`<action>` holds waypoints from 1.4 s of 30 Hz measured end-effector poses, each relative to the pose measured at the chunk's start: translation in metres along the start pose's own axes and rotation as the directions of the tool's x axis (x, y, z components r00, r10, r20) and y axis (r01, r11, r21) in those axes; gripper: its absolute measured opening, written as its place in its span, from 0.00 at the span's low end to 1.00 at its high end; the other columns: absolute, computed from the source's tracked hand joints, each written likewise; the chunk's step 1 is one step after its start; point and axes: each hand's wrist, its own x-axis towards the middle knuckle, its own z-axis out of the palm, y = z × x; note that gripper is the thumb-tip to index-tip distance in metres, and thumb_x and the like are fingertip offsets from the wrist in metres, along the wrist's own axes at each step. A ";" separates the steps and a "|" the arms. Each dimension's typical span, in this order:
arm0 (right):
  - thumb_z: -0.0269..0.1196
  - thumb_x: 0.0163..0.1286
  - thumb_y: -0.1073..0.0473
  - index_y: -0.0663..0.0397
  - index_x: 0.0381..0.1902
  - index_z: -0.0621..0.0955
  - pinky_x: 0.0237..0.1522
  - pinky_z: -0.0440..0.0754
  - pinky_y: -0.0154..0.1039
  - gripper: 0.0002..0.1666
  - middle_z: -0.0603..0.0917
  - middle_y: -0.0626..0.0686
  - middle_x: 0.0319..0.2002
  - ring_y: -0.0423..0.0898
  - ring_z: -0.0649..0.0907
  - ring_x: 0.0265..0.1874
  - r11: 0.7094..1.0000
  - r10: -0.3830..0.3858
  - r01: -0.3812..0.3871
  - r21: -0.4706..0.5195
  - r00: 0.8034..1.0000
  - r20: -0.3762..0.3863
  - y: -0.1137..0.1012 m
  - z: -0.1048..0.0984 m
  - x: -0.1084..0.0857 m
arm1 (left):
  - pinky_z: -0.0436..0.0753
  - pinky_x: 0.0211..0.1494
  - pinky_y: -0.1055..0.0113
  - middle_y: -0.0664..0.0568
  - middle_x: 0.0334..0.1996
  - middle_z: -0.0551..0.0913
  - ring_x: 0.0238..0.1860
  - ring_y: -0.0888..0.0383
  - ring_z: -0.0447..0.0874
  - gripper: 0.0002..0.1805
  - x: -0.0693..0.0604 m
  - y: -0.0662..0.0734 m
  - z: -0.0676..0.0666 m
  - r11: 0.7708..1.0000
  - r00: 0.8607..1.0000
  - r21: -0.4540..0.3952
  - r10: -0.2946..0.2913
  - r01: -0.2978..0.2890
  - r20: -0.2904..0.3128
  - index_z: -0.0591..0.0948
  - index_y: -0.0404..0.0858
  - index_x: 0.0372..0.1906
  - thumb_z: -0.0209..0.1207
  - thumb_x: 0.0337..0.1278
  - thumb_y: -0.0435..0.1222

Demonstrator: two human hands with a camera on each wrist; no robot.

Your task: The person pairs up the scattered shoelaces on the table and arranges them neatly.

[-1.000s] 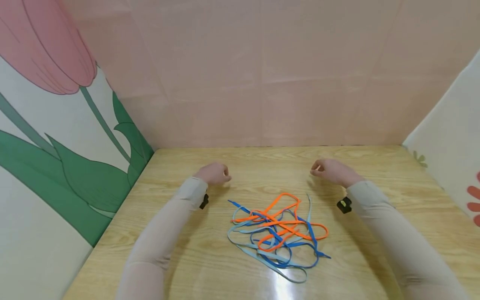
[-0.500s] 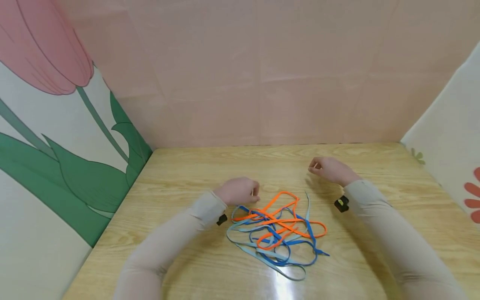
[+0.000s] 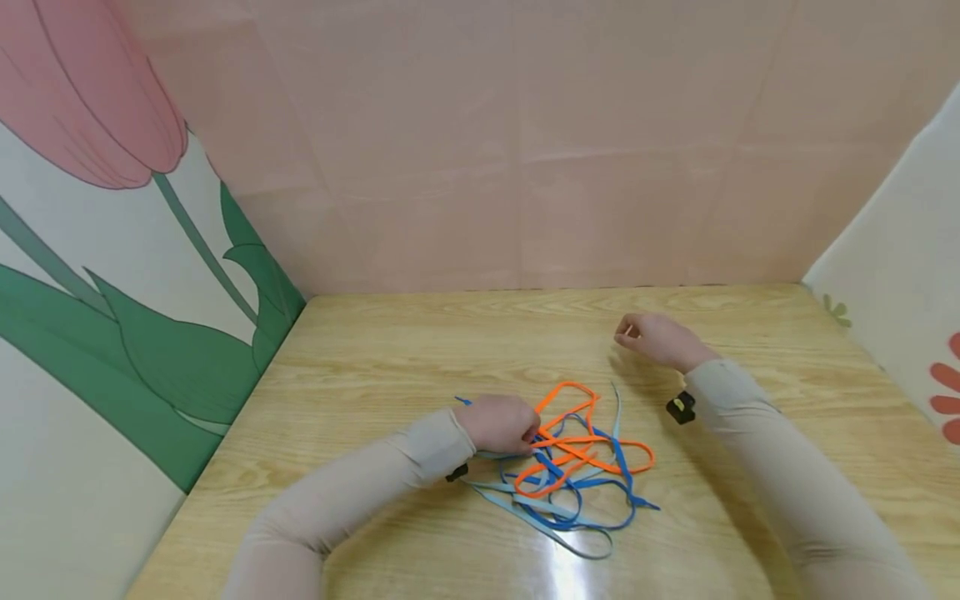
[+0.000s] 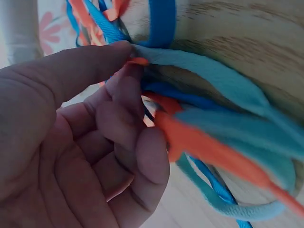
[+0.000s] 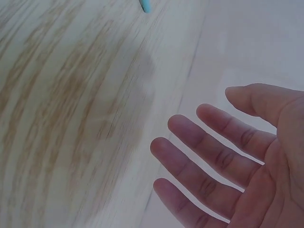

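Observation:
A tangle of flat shoelaces lies on the wooden table: an orange shoelace [image 3: 637,450], a blue shoelace [image 3: 621,460] and a light blue shoelace [image 3: 525,517]. My left hand [image 3: 498,423] is at the left part of the tangle. In the left wrist view its thumb and index finger pinch a bit of the orange lace [image 4: 209,147], with the light blue lace [image 4: 213,71] passing right by the fingertips. The other fingers curl loosely. My right hand [image 3: 663,340] hovers behind the tangle on the right, its fingers [image 5: 187,130] relaxed and holding nothing.
The wooden table [image 3: 390,333] meets a pink backdrop [image 3: 480,167] at its far edge. Flower-printed panels flank it, one with a tulip [image 3: 90,92] on the left. A light blue lace tip [image 5: 145,5] shows in the right wrist view.
My left hand has moved right and nearer, from beside the tangle onto its left part, and now pinches the orange shoelace. The right hand has stayed nearly still.

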 end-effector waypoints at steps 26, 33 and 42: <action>0.59 0.72 0.54 0.49 0.32 0.78 0.26 0.71 0.38 0.08 0.80 0.49 0.27 0.42 0.73 0.22 0.977 -0.173 0.173 0.124 0.985 -0.011 -0.069 -0.010 -0.034 | 0.78 0.36 0.71 0.51 0.33 0.83 0.32 0.62 0.78 0.02 -0.045 -0.041 -0.076 0.831 0.949 -0.553 -0.120 -0.065 -0.291 0.80 0.42 0.38 0.59 0.65 0.36; 0.65 0.66 0.60 0.44 0.27 0.79 0.29 0.74 0.31 0.08 0.79 0.38 0.25 0.35 0.76 0.25 0.912 -0.402 0.345 0.222 0.856 0.326 -0.114 0.010 -0.062 | 0.77 0.35 0.70 0.55 0.29 0.81 0.31 0.61 0.77 0.02 -0.046 -0.046 -0.073 0.818 0.942 -0.574 -0.171 -0.028 -0.289 0.80 0.43 0.35 0.61 0.64 0.37; 0.72 0.54 0.66 0.45 0.24 0.78 0.29 0.74 0.32 0.14 0.76 0.38 0.23 0.35 0.73 0.24 0.953 -0.273 0.302 0.007 0.850 0.451 -0.116 0.045 -0.071 | 0.77 0.34 0.70 0.51 0.30 0.82 0.30 0.61 0.78 0.02 -0.046 -0.048 -0.069 0.814 0.944 -0.581 -0.171 -0.026 -0.283 0.81 0.43 0.35 0.61 0.64 0.36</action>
